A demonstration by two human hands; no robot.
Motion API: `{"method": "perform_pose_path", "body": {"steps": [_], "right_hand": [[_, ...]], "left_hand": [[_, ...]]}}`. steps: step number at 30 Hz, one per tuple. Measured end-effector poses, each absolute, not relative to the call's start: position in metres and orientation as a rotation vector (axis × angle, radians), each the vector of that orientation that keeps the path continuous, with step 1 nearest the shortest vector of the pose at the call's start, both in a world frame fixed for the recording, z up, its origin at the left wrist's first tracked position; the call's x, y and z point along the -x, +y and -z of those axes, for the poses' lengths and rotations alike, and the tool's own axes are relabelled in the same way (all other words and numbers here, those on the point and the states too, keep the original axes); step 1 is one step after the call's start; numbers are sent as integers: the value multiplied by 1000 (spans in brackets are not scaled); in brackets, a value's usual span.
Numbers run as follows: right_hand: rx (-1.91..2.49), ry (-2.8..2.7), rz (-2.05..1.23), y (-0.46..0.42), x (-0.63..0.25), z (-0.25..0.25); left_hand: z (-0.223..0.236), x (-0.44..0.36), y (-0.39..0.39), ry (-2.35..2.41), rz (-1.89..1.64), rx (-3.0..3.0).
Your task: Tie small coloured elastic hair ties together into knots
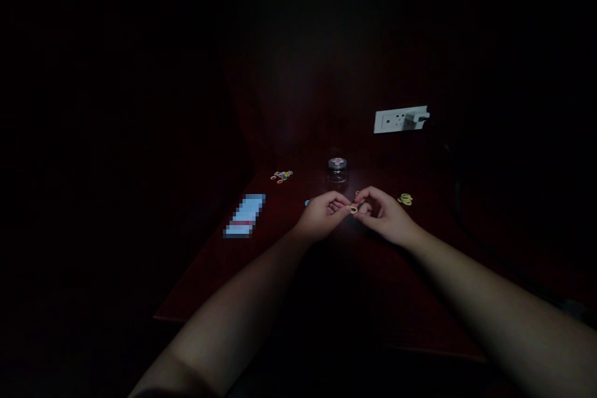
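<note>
My left hand (321,214) and my right hand (386,214) meet above the dark red table. Between their pinched fingertips is a small yellow hair tie (353,211), and both hands grip its edges. Just behind my right fingertips a few reddish hair ties (357,194) show in part. A blue hair tie (306,203) peeks out beside my left hand, mostly covered by it. To the right of my right hand lies a small pile of yellow hair ties (405,199).
A clear lidded jar (337,171) stands behind my hands. Mixed coloured hair ties (282,176) lie at the back left. A phone-like slab with a blurred bright screen (245,216) rests on the left. A wall socket (392,120) holds a plug with a dark cable at right.
</note>
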State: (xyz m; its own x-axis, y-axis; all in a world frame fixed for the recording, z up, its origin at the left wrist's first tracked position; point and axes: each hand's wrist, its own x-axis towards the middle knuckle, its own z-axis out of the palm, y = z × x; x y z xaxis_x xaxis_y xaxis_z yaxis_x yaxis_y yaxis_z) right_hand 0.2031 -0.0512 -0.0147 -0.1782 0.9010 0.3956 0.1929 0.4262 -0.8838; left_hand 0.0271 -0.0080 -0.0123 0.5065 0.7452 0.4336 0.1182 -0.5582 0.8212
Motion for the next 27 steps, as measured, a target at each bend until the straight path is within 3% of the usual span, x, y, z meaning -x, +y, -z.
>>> {"method": "perform_pose_path", "body": {"steps": [15,27], "right_hand": [[1079,-1679,-578,-48,-206,17],[1066,-1693,-575,-48,-206,17]], "left_hand": [[16,-28,-5,737,-1065,-2013],[10,-26,-11,727,-1084,-2112]]}}
